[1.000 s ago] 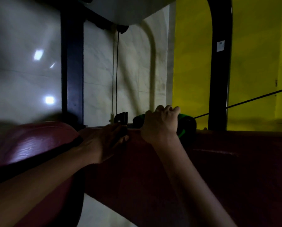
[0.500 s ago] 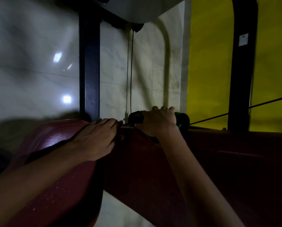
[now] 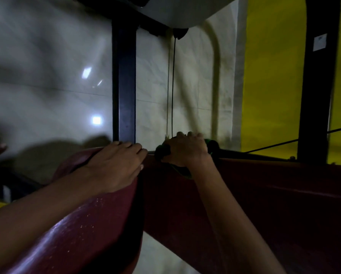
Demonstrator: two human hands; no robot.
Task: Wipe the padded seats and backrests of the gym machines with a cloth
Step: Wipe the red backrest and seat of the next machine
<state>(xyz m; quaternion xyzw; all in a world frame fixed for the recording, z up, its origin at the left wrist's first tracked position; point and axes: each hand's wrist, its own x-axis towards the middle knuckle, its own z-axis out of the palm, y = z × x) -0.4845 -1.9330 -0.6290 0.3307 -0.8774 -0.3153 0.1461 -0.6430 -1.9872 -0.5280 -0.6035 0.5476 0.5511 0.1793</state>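
Cloth [image 3: 185, 169]: dark with green in it. It sits on the top edge of the right pad, bunched under your right hand. Bits of it poke out on both sides of your fist and hang a little below it.
Right hand [image 3: 186, 150]: your fingers are curled over the cloth and you grip it against the top of the pad.
Left hand [image 3: 114, 165]: it lies flat on the top of the left pad with the fingers straight. It holds nothing. The fingertips reach the far edge.
Left pad [image 3: 90, 230]: dark red and shiny, with tiny wet-looking specks on it. It sits just beside the right pad, with a thin gap between them.
Right pad [image 3: 274, 194]: dark red, long, mostly in shadow.
Post [image 3: 124, 86]: dark and upright, behind the left pad.
Cable [image 3: 172, 86]: thin, hanging straight down behind your right hand.
Floor [image 3: 37, 86]: pale tiles with bright light spots.
Wall [image 3: 272, 76]: yellow, on the right.
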